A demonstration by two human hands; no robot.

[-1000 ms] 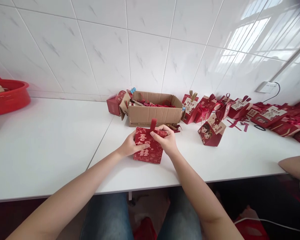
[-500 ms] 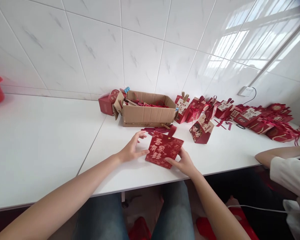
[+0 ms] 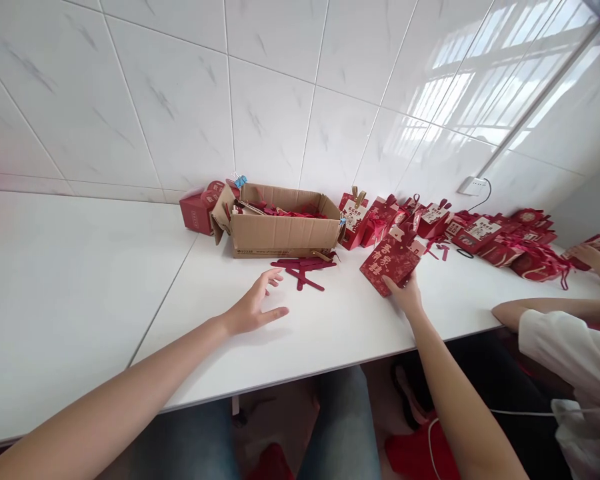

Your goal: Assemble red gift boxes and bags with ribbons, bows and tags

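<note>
My right hand (image 3: pixel 404 291) holds a red gift box (image 3: pixel 387 263) with pale lettering by its lower right edge, over the right part of the white table (image 3: pixel 310 333). Behind that box, a second box is mostly hidden. My left hand (image 3: pixel 257 307) hovers over the table with fingers apart and nothing in it. Several dark red strips (image 3: pixel 305 273) lie just beyond it, in front of an open cardboard box (image 3: pixel 285 233) filled with red pieces.
A red box (image 3: pixel 195 212) stands left of the cardboard box. Red gift boxes (image 3: pixel 353 220) line the wall, with a larger pile (image 3: pixel 523 243) further right. Another person's hands (image 3: pixel 593 257) and sleeve (image 3: pixel 570 343) are at the far right.
The red gift box has moved right in my right hand, away from my left hand and up to the other box. The strips now show more fully. The view has shifted slightly right.
</note>
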